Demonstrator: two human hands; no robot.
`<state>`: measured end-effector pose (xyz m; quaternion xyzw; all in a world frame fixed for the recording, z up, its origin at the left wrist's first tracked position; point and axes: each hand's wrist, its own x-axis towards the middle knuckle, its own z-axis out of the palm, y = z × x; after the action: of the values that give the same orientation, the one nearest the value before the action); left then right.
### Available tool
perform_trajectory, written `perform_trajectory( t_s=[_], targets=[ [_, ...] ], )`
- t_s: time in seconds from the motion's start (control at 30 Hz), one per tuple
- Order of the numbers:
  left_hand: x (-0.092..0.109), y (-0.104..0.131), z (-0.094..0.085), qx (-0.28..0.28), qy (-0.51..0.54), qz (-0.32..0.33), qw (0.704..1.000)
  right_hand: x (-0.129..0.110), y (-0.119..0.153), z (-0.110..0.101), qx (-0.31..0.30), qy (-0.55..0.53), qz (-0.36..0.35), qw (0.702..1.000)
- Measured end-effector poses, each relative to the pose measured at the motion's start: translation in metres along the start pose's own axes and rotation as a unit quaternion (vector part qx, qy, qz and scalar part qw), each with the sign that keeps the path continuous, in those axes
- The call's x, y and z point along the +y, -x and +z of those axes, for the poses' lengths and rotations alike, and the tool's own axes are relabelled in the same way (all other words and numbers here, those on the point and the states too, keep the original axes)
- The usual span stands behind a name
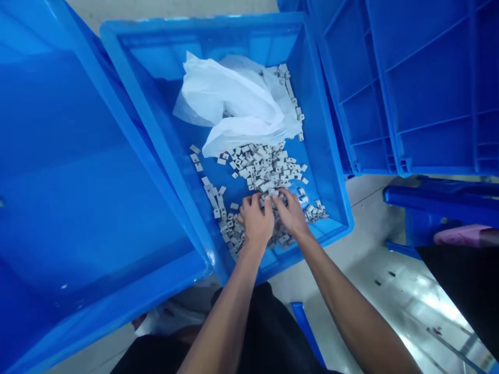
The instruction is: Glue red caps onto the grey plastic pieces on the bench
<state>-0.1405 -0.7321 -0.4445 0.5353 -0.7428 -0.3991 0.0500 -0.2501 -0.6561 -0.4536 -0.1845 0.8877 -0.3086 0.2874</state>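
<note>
A blue plastic bin (323,130) holds many small pale-grey rectangular blocks (261,166), some showing a dark hole. Both my hands reach down into the pile near the bin's front end. My left hand (256,218) has its fingers curled into the blocks, thumb towards the right. Close beside it, my right hand (293,214) bends its fingers around blocks from the other side. A few blocks show between the two hands; the fingertips are partly hidden among them. Beyond the hands, a crumpled white plastic bag (237,98) lies over part of the blocks.
Left of the bin stands a larger blue bin (89,208), its rim against the first. Blue crates (429,93) with ribbed walls stand on the right. Another person's pink-covered foot (462,235) shows at the right edge. Small dark pieces lie on the shiny floor (405,296).
</note>
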Motion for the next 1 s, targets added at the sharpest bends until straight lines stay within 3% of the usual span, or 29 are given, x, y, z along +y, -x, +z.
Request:
perform_trajectory(
  t_s=[0.13, 0.23, 0.43, 0.63, 1.0],
  targets=[
    [-0.014, 0.018, -0.009, -0.016, -0.02, 0.056, 0.998, -0.004, 0.02, 0.008, -0.039, -0.006, -0.006, 0.999],
    [-0.022, 0.037, -0.013, -0.007, -0.03, 0.055, 0.998, -0.003, 0.03, 0.003, -0.055, -0.015, 0.003, 0.998],
    [-0.017, 0.066, 0.008, 0.027, -0.007, 0.001, 1.0, 0.003, 0.032, -0.002, -0.064, -0.064, 0.028, 0.996],
    [-0.016, 0.064, 0.022, 0.048, 0.025, -0.002, 0.999, 0.008, 0.032, -0.003, -0.054, -0.125, 0.048, 0.99],
    [-0.012, 0.053, 0.022, 0.059, 0.097, 0.035, 0.993, 0.009, 0.042, 0.013, -0.053, -0.197, 0.091, 0.975]
  ],
)
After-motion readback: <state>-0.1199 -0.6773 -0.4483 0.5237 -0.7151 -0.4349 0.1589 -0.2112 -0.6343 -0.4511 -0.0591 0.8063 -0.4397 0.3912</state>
